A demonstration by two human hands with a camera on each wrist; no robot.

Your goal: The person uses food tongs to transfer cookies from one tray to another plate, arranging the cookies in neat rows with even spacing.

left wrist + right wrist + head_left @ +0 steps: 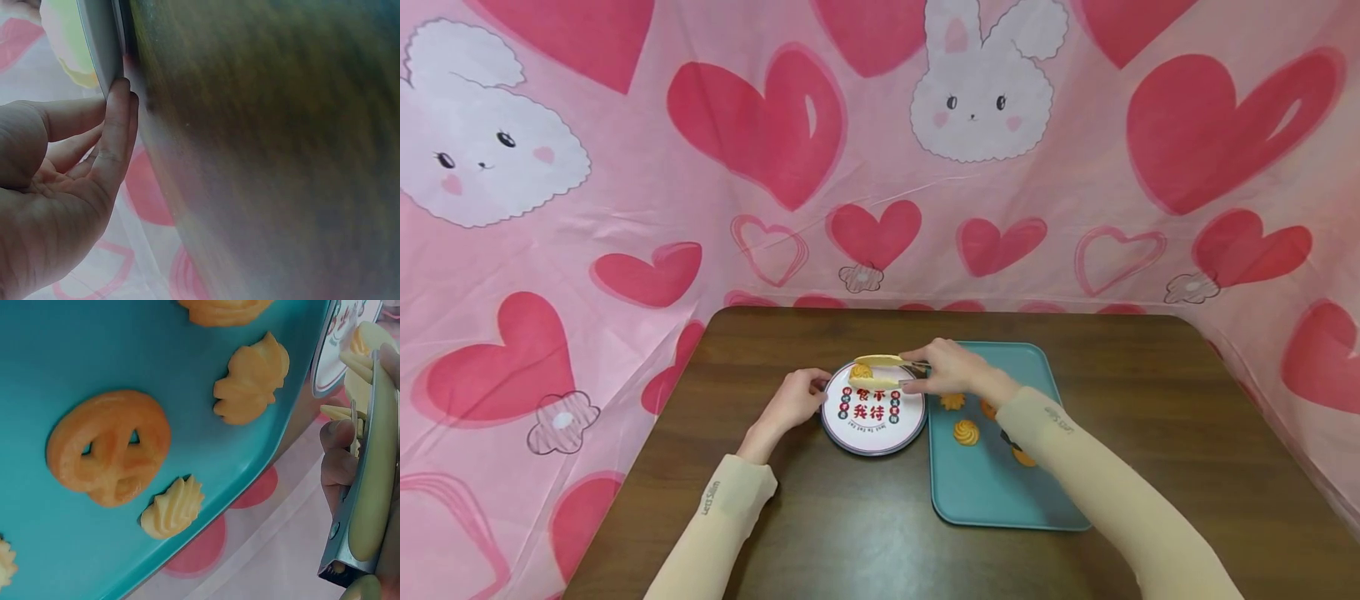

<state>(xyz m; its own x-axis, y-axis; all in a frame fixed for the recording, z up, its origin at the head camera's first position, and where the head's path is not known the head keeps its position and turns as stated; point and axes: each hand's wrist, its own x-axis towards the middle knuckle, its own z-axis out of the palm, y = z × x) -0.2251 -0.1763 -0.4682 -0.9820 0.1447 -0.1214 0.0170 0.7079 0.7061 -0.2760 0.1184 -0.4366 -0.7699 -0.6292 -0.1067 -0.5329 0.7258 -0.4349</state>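
Observation:
My left hand (797, 396) pinches the left rim of a round white plate (868, 433) with red and black printed characters; in the left wrist view the thumb and fingertips meet at the plate's edge (103, 47). My right hand (953, 367) grips metal tongs (372, 481) with pale yellow handle covers and tips. Between the yellow tong tips (880, 361), over the far part of the plate, sits a golden swirl cookie (861, 372). The right forearm reaches across a teal tray (992, 500) just right of the plate.
On the tray lie a pretzel-shaped pastry (110, 453), a round swirl cookie (966, 432), a ridged cookie (174, 509) and other golden cookies, partly hidden by the right sleeve. The brown wooden table (1165, 417) meets a pink heart-print cloth (880, 183) at its back and sides.

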